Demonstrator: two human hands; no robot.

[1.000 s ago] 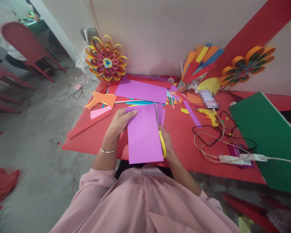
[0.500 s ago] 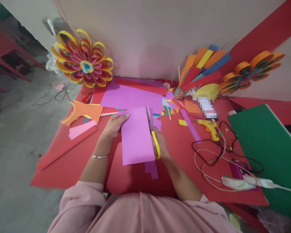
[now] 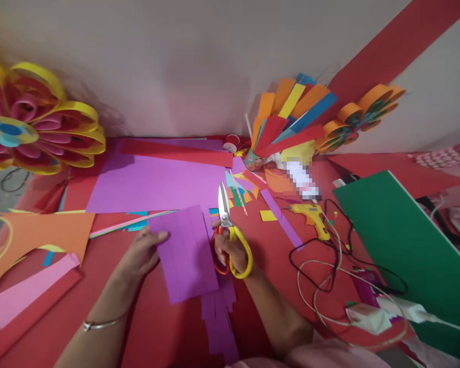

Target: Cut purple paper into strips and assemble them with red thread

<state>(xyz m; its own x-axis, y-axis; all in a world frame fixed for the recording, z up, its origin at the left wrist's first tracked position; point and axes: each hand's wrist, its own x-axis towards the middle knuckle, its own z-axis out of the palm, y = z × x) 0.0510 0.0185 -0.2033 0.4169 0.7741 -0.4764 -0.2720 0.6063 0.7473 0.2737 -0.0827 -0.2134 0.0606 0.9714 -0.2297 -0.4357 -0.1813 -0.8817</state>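
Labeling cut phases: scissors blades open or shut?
Shut: the scissors in the right hand show both blades closed to one point, beside the purple sheet.

1. The purple sheet (image 3: 187, 253) is thin paper, matt and smooth, with faint straight lines along it; the cut strips (image 3: 220, 317) below it are the same paper
2. The scissors (image 3: 228, 230) have bright, glossy metal blades; the handle loops look like smooth yellow plastic with an orange-red lining
3. The table cover (image 3: 164, 327) is matt red paper or card; which of the two cannot be told
4. The glue gun (image 3: 310, 214) is yellow plastic with a slight sheen
5. The bracelet (image 3: 101, 323) is thin, shiny metal
6. The green board (image 3: 398, 240) is matt and smooth
7. The paper flower (image 3: 42, 128) is curled matt strips
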